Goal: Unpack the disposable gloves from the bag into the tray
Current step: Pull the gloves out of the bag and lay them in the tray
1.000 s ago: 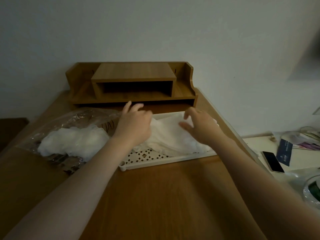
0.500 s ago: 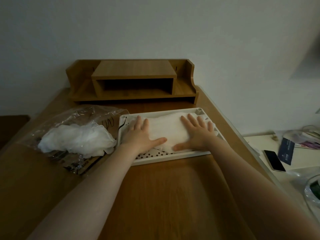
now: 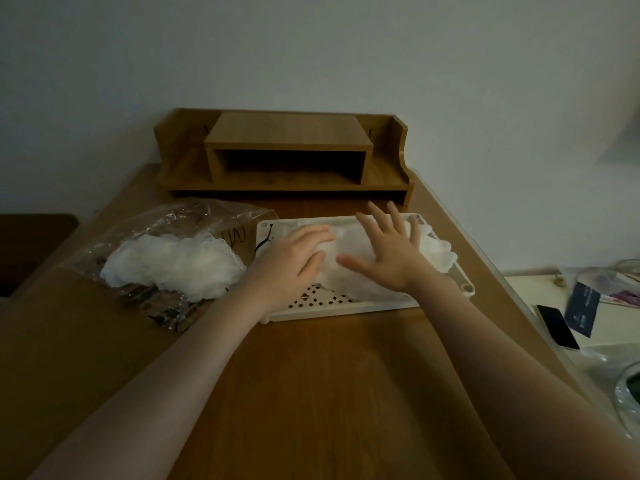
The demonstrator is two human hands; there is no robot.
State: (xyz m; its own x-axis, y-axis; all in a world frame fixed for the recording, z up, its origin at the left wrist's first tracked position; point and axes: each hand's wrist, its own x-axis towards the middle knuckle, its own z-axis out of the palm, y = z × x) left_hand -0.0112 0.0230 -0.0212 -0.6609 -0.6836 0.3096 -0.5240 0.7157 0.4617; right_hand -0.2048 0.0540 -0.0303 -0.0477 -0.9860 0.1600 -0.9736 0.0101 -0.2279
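Note:
A white perforated tray (image 3: 346, 308) lies on the wooden desk in front of the shelf unit. A flat stack of translucent white disposable gloves (image 3: 436, 252) lies in it. My left hand (image 3: 294, 258) rests palm down on the stack's left part, fingers together. My right hand (image 3: 388, 247) lies flat on the stack with fingers spread. Left of the tray sits a clear plastic bag (image 3: 166, 220) with a crumpled heap of gloves (image 3: 169, 268) at its mouth.
A wooden desk organiser (image 3: 287, 157) stands against the wall behind the tray. To the right, on a lower white surface, lie a phone (image 3: 557, 327), a dark blue card (image 3: 581, 310) and a glass bowl (image 3: 628, 396). The desk's right edge runs close to the tray.
Both hands have slid toward each other on the glove stack. The right hand moved left and further back; the left hand moved right. The stack now looks more bunched on the right.

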